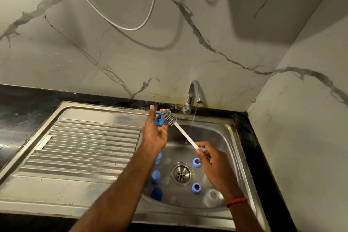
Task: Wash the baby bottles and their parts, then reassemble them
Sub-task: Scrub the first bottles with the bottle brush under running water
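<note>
1. On the far left, the ribbed draining board [84, 147] looks wet and shiny. It seems a good flat spot for clean parts.
2. Your left hand [155, 135] is raised over the left edge of the sink [222, 137]. Its thumb and fingertips pinch a blue ring [159, 118]. The ring is likely small, light, hard and slippery when wet. Hold it by the outside rim so the hole stays free.
3. The brush [170, 117] has its bristle head just beside the ring. The bristles look soft and bendy, and the white stick looks thin and stiff.
4. Down in the sink, three blue caps [156, 176] stand left of the drain [181, 173]. The see-through bits [167, 160] next to them are too blurry to name. If they are teats, they will be squishy, so pinch them gently.
5. The tap [194, 96] is running a thin stream into the sink.
6. Two loose rings [196, 187] sit just right of the drain, waiting to be washed.
7. Your right hand [212, 164] is curled round the low end of the brush stick. Holding nearer the bristles would likely give more push.
8. A clear bottle [211, 197] lies in the near right corner. It is probably light and slick, so wrap your whole hand round its body.
</note>
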A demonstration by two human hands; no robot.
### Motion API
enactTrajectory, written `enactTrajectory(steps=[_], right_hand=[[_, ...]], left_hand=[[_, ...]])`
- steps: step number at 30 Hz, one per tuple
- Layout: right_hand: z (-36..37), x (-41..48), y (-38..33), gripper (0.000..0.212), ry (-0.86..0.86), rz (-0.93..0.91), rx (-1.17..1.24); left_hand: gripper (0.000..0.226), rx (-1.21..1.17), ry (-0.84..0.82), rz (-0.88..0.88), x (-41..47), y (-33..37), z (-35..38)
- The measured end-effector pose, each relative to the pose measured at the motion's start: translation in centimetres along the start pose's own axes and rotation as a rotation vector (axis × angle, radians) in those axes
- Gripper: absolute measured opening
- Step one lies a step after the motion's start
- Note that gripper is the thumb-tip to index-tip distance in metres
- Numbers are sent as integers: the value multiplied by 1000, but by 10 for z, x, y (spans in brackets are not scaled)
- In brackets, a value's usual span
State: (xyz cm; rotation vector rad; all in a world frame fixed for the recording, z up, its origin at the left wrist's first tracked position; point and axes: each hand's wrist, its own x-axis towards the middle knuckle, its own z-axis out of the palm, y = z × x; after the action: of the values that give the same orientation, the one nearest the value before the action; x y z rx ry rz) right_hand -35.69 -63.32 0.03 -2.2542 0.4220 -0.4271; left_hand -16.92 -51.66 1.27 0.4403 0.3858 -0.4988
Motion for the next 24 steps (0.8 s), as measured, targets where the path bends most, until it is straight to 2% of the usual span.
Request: enactTrajectory(steps=[1, 4, 9, 13, 16, 19, 21, 24], right_hand=[[1, 0, 1, 14, -3, 3, -11], [5, 0, -2, 16, 6, -1, -44], [12, 4, -9, 18, 47, -10, -164], [-1, 5, -6, 26, 25, -122, -374], [-16, 9, -7, 34, 9, -223, -435], [-25, 14, -4, 32, 159, -242, -514], [-24, 15, -6, 27, 229, -200, -530], [-19, 10, -15, 25, 175, -154, -545]], left_hand=[[49, 16, -14, 10, -2, -1, 2], [39, -7, -38, -17, -4, -9, 6], [51, -6, -48, -36, 1, -18, 10], [55, 69, -24, 36, 3, -6, 9], [40, 192, -24, 85, 0, -6, 1], [21, 236, -56, 155, -2, -10, 8], [17, 263, -87, 179, -2, -11, 15], [19, 318, -96, 203, -1, -11, 17]])
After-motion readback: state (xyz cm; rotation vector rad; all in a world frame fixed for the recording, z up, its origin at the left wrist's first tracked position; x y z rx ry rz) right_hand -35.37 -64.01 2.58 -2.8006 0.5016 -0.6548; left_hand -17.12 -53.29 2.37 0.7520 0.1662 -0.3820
